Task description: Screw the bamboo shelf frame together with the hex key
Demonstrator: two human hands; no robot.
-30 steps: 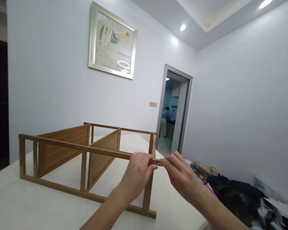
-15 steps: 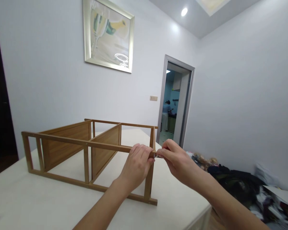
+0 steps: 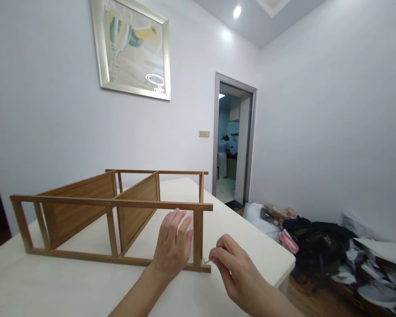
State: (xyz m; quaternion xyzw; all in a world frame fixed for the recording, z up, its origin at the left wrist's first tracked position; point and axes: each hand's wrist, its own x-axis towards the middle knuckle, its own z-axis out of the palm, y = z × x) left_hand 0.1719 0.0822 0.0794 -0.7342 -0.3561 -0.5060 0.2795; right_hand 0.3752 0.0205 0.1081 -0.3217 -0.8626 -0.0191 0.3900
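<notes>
A brown wooden shelf rack (image 3: 158, 205) lies on its side on the white table (image 3: 69, 290). Two slatless panels stand upright inside it, and screw heads dot its rails. My left hand (image 3: 173, 244) is beside the right end of the rack, just below the upper rail, with fingers loosely extended and nothing in them. Pinched between the fingers of my right hand (image 3: 236, 266) is a small bent metal hex key (image 3: 206, 261). Its short end is close to the lower right corner of the rack; whether it touches the wood I cannot tell.
Clothes, bags and a dark backpack (image 3: 320, 251) are heaped on the floor at the right, past the table's corner. A doorway (image 3: 227, 185) opens behind, with a person (image 3: 222, 152) in the room beyond. A framed picture (image 3: 135, 48) hangs on the wall.
My left hand has let go of the upper right corner and dropped lower. My right hand has moved down from that corner with the hex key. The view has shifted slightly right.
</notes>
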